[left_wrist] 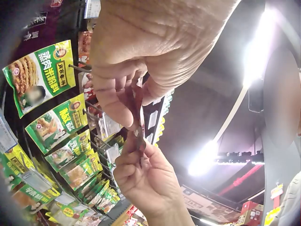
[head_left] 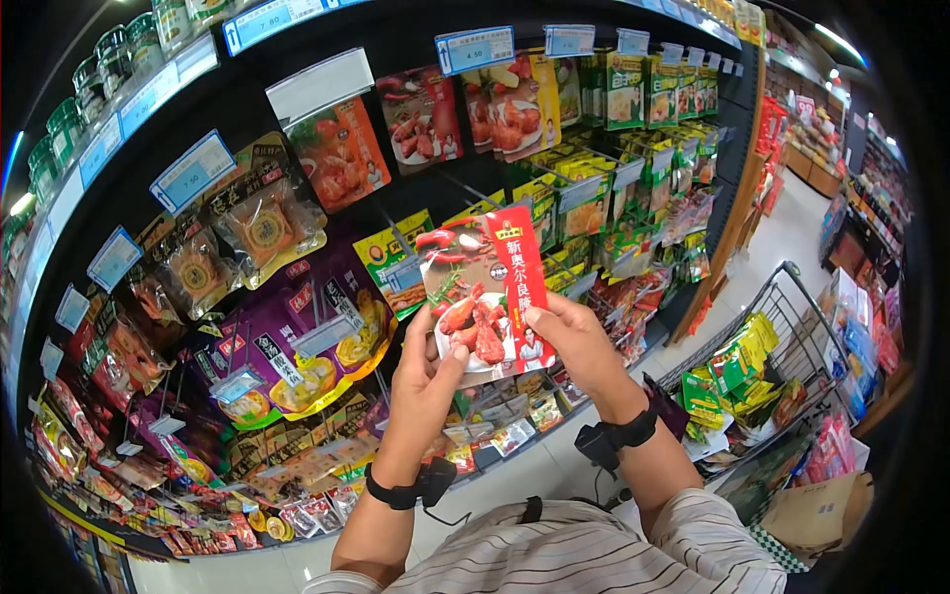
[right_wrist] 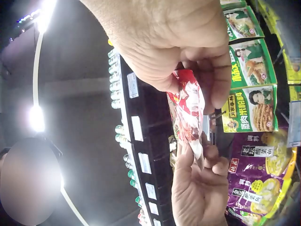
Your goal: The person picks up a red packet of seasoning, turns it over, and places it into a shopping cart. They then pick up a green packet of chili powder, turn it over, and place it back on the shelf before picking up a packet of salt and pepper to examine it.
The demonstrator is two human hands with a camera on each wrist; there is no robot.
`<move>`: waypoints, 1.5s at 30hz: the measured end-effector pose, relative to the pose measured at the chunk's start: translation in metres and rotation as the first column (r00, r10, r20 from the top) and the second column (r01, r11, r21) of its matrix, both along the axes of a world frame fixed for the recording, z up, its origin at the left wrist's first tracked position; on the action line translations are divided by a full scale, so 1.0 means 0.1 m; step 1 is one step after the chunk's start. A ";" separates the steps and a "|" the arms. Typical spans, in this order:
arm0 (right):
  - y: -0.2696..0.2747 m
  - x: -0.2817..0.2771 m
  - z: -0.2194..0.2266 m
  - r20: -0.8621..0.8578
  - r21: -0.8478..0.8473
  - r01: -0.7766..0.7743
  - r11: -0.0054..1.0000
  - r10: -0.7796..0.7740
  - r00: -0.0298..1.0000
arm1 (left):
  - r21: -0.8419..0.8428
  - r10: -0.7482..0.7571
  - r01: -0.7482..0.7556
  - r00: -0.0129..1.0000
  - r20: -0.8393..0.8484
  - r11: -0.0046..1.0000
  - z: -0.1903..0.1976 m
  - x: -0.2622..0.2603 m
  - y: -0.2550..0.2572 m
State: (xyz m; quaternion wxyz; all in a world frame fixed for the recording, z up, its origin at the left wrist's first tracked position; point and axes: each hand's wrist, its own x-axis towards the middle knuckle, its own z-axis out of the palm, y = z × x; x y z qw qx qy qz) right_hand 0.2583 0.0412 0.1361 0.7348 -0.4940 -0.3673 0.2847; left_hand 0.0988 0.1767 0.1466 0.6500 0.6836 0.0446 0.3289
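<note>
In the head view a red seasoning packet [head_left: 473, 259], printed with chicken drumsticks and chilies, is held up in front of the shelf. My left hand [head_left: 426, 371] pinches its lower left side, thumb on the printed front. The right hand [head_left: 579, 342] grips the right edge, its thumb also on the front. Seen nearly edge-on in the left wrist view, the packet [left_wrist: 138, 113] is thin, with the left hand [left_wrist: 136, 52] above and the right hand [left_wrist: 150, 183] below. The right wrist view shows the packet's [right_wrist: 189, 110] crinkled side between both hands.
Similar red packets [head_left: 421, 119] hang on hooks behind. Purple bags [head_left: 297, 346] hang to the left, green-yellow packets [head_left: 623, 89] to the right. A shopping cart [head_left: 787, 272] with several packets stands at the right, beside a cardboard box [head_left: 816, 510]. Jars [head_left: 143, 45] line the top shelf.
</note>
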 end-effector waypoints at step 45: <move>-0.45 0.86 0.23 0.245 -0.179 -0.310 0.934 0.348 0.905 | -0.062 0.262 -0.256 0.958 0.120 0.965 0.48 0.59 -0.35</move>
